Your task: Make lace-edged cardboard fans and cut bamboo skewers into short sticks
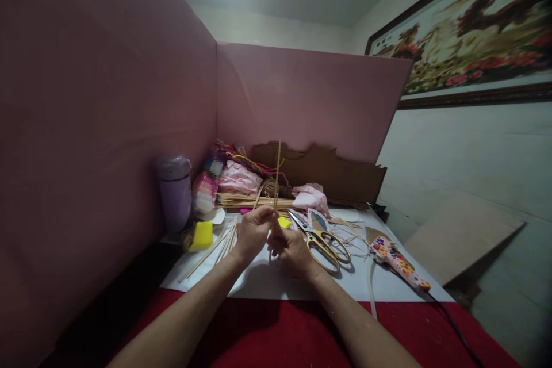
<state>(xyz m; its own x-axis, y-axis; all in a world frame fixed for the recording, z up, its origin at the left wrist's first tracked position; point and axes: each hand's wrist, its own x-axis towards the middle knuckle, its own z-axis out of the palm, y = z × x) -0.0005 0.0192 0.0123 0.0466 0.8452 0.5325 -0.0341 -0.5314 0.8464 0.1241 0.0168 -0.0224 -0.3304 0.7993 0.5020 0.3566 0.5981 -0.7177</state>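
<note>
My left hand (pixel 254 232) is closed in a pinch round thin bamboo sticks (pixel 277 175) that stand upright and fan out above the fingers. My right hand (pixel 292 250) is closed just below and to the right, its fingers touching the lower ends of the same sticks. Both hands hover over a white sheet (pixel 259 279) on the red tabletop (pixel 280 333). Loose sticks (pixel 215 248) lie on the sheet left of my left hand.
Gold-handled scissors (pixel 321 240) lie right of my hands, then a flowered glue gun (pixel 399 263) with its cord. A yellow sponge (pixel 202 235), a purple bottle (pixel 175 191), a stick bundle (pixel 252 201) and pink cloth (pixel 309 196) sit behind. Pink partitions (pixel 95 126) wall the left and back.
</note>
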